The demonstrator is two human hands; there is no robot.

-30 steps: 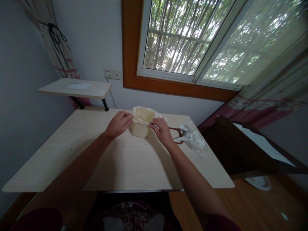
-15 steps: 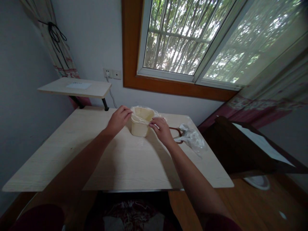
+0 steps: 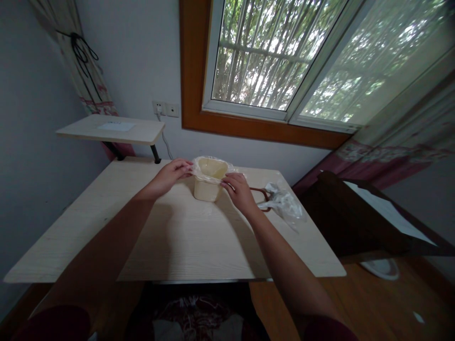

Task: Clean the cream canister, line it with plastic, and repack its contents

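Holding a narrow pinch of clear liner [image 3: 210, 179] in the left hand [image 3: 179, 169], fingertips drawn together at the left side of the rim; pinching the same film with the right hand [image 3: 237, 188], thumb and fingers close against the front right corner. Between both hands, upright on the far part of the desk [image 3: 206, 246]: the pale yellow bin [image 3: 207, 192], with film folded outward around its mouth. Likely to tear if tugged hard over a corner, being thin; liable to spring up or slip back inside if let go on one side before being seated on the other. Could also slide or tip the bin with an uneven pull, with no palm seen bracing its body. Inside the bin, only pale walls and film to make out; lowest part not visible, so impossible to confirm any contents. To the right of the right hand, a crumpled clear plastic bag [image 3: 287, 207], overlapping a brown loop [image 3: 266, 195]; cannot tell of anything held within. Near enough to the right forearm to be snagged or brushed toward the desk's right edge by a careless outward swing.
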